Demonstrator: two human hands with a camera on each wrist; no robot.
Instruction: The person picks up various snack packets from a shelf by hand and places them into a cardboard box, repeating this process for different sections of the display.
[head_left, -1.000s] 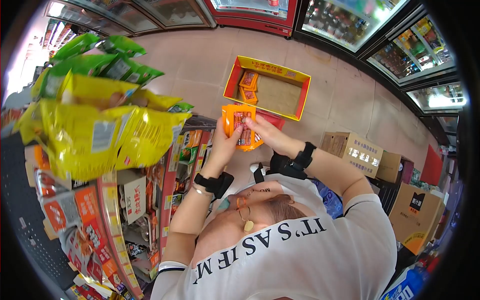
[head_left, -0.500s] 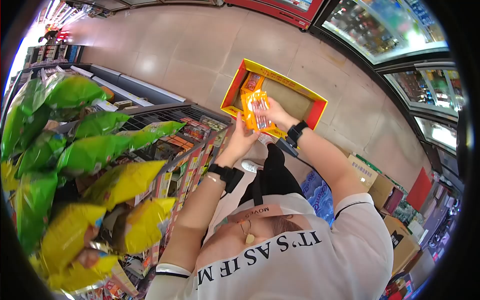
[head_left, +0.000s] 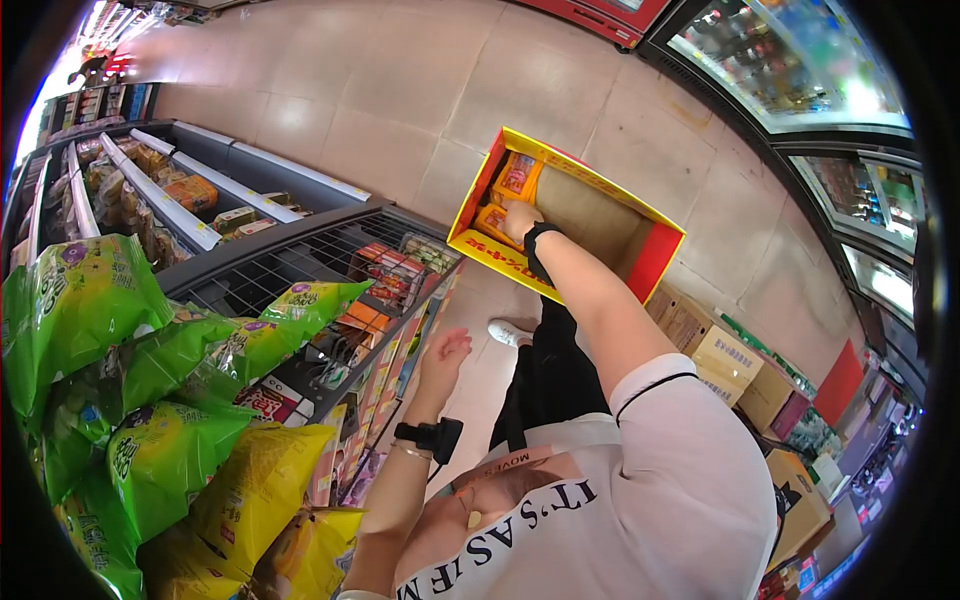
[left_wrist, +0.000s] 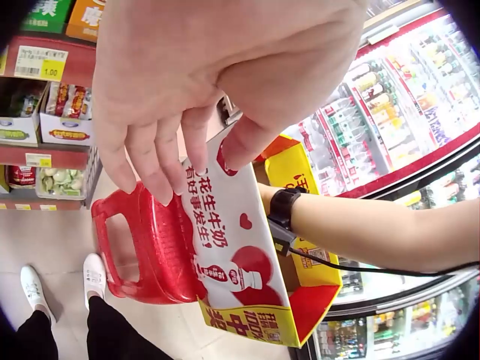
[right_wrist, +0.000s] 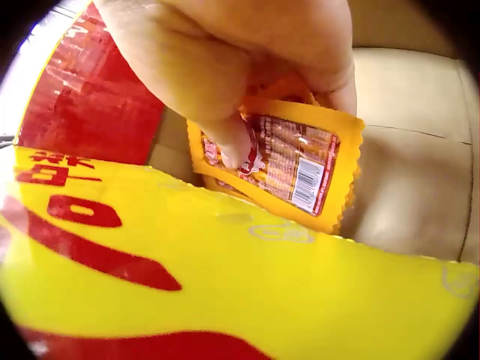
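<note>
While the right hand (head_left: 520, 220) reaches into the near left corner of the box (head_left: 590, 215), its thumb and fingers pinch orange packets (right_wrist: 281, 161) there. Another packet (head_left: 518, 173) lies at the box's far left corner. Outside the near long edge, well apart from the packets, the left hand (head_left: 446, 355) is held with fingers slightly spread and loosely bent. Green bags (head_left: 90, 300) sit beyond it, to the left.

The pictures show one open box (head_left: 640, 215), at least two orange packets (head_left: 517, 175), two hands (head_left: 445, 360), two black wristbands (head_left: 430, 437), one bracelet (head_left: 412, 452), two white shoes (left_wrist: 34, 296), at least four green bags (head_left: 85, 300) and at least two yellow bags (head_left: 260, 490).
</note>
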